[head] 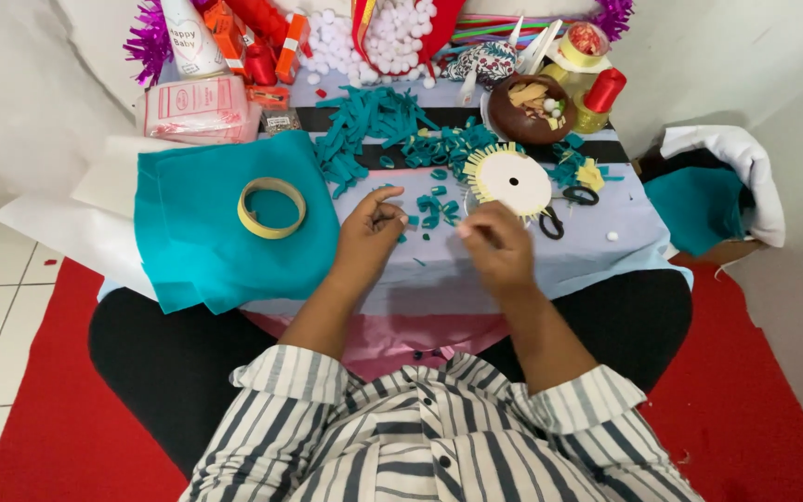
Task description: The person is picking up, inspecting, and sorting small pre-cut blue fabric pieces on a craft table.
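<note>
Small teal felt scraps (431, 206), leaf-shaped, scattered on tabletop (597, 246); left hand (369, 231) pinching one, right hand (496, 244) curled, contents unclear.

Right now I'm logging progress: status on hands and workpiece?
Left hand pinching small teal felt pieces. Right hand beside white cardboard disc. Black scissors close.

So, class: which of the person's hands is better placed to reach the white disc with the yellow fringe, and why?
Probably the right hand: it sits just below the white disc, nearly touching its edge. The left hand is further off, among the small teal felt pieces, beside the tape roll.
</note>
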